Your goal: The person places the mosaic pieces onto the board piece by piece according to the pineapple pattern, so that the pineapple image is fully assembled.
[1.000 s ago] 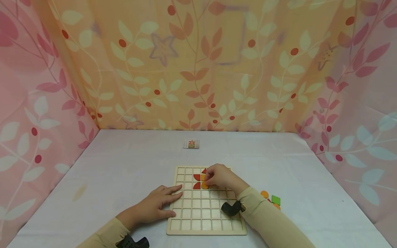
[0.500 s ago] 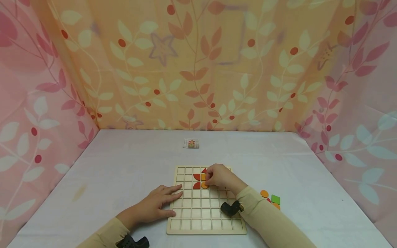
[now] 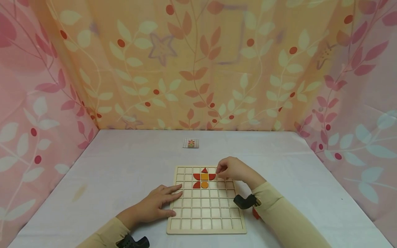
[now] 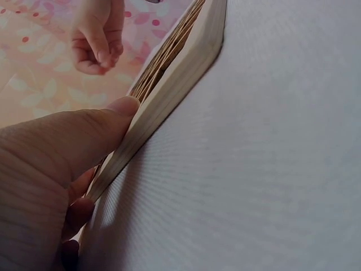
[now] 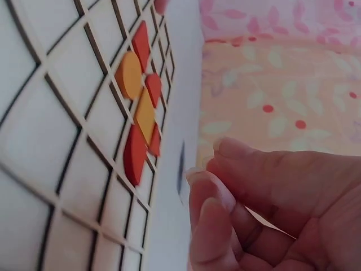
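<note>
A wooden grid board (image 3: 206, 224) lies on the table. On its upper part sit a red triangle (image 3: 204, 170), an orange square (image 3: 204, 177) with red curved pieces on both sides, an orange circle (image 3: 204, 185) and, left of that, another red curved piece (image 3: 196, 185). My left hand (image 3: 153, 205) rests on the board's left edge, fingers extended; its thumb (image 4: 84, 135) touches the rim in the left wrist view. My right hand (image 3: 237, 170), fingers bent, hovers right of the right-hand red piece (image 3: 212, 176). In the right wrist view, nothing shows between its fingertips (image 5: 200, 166).
A small picture card (image 3: 191, 143) lies beyond the board. A loose red piece (image 3: 255, 213) shows beside the right sleeve (image 3: 279, 206), which covers part of the table. Patterned curtains (image 3: 198, 69) stand behind and on both sides.
My right hand has moved right and slightly up, uncovering the orange square, the circle and a red curved piece right of the square. Its sleeve now covers the loose pieces seen earlier. My left hand stays put.
</note>
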The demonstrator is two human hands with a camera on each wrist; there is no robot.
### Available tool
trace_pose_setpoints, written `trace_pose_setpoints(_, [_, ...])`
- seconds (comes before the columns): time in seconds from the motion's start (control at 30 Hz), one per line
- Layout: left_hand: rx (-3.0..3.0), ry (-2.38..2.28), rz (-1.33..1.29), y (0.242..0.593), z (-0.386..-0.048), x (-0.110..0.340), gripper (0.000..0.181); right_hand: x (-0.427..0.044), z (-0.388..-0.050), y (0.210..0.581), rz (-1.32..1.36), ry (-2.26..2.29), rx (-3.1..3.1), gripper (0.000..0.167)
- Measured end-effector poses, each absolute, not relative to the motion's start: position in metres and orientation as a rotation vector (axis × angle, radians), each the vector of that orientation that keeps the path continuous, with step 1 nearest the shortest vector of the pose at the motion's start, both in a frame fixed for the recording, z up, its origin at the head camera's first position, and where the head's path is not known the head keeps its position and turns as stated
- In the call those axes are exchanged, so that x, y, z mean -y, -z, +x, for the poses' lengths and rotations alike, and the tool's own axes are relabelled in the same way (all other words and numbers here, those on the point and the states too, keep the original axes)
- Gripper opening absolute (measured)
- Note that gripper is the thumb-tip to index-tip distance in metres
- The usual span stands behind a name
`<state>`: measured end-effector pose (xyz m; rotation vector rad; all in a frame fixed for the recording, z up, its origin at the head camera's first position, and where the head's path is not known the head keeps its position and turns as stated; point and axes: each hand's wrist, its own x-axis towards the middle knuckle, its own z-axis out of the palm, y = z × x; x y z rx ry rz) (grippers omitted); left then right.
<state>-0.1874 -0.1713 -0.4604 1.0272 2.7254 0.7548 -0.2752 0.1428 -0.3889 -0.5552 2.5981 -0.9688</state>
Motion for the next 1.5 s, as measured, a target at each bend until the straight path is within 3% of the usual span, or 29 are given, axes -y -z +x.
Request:
trace_pose_setpoints(0.37, [-2.725,-0.759,1.018,0.457,-0.188,0.171,0.069,-0.191,-0.266,0.371,-0.485,0.937,-2.614,0.005])
trace_pose_setpoints(1.0, [-2.734,-0.758,1.044,0.458,-0.186,0.171,0.068,-0.250,-0.236,0.393,-0.319,0.877,-2.582,0.009])
trace_pose_setpoints(1.5, [-2.734,-0.753,1.056,0.457,-0.185,0.171,0.068,-0.262,-0.228,0.406,-0.505,0.735,-2.583,0.017])
